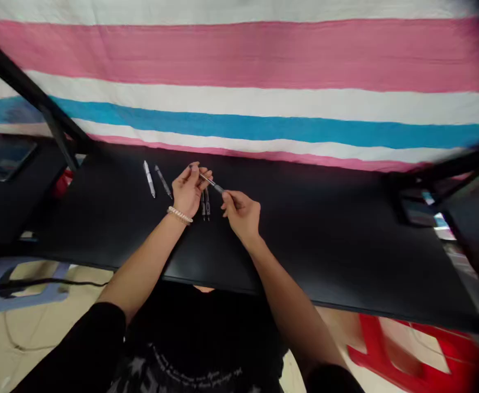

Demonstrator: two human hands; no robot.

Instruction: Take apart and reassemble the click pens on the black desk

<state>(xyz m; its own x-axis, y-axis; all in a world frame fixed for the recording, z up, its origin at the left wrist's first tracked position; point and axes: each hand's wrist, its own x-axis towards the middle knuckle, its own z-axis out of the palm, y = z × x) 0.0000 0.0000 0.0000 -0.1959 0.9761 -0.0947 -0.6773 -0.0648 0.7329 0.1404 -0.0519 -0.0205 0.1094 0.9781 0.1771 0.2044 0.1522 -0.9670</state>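
Above the black table, a dark pen with a clear barrel (211,182) slants between my two hands. My left hand (187,191), with a pale coiled band at its wrist, pinches the upper end. The fingers of my right hand (243,214) are closed on the lower end. Two dark pens (205,208) lie side by side on the table just beneath, their upper parts hidden by my left hand. To the left rest a white pen (149,180) and a dark grey pen (163,182).
The black table (325,234) meets a striped cloth (264,60) at its back edge. Dark metal posts (30,90) rise at both sides. Below the front edge are a red plastic stool (403,352) at right and a blue-grey stool (59,273) at left.
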